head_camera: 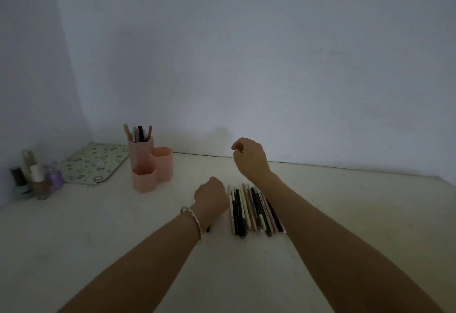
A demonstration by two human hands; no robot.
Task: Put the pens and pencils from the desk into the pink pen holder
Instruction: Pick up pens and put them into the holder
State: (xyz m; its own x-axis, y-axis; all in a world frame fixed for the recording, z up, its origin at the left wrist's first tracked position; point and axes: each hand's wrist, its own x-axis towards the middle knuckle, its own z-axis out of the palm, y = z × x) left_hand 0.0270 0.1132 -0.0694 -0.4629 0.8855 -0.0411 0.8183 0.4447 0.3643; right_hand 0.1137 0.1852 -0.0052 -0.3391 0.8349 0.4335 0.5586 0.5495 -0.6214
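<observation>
Left hand (209, 194) curled beside pen row (254, 210), grip hidden; right hand (249, 157) hovered loosely curled, empty. Pink pen holder (150, 172) stood well left.

I see the pink pen holder (145, 180) standing upright on the tabletop (98, 228), left of the middle of the frame. It is three six-sided cups stuck together: a tall one at the back, a middle one to the right and a short one in front. A few standing pens (139, 133) lean in the tall cup; they are cream, pale, black and pink.

A row of pens and pencils (248, 210) lies flat near the lower middle. They lie side by side, touching, black, white, cream and pink. A small dark end (208, 229) shows just under my left hand (211, 195); I cannot tell if the hand holds it.
</observation>
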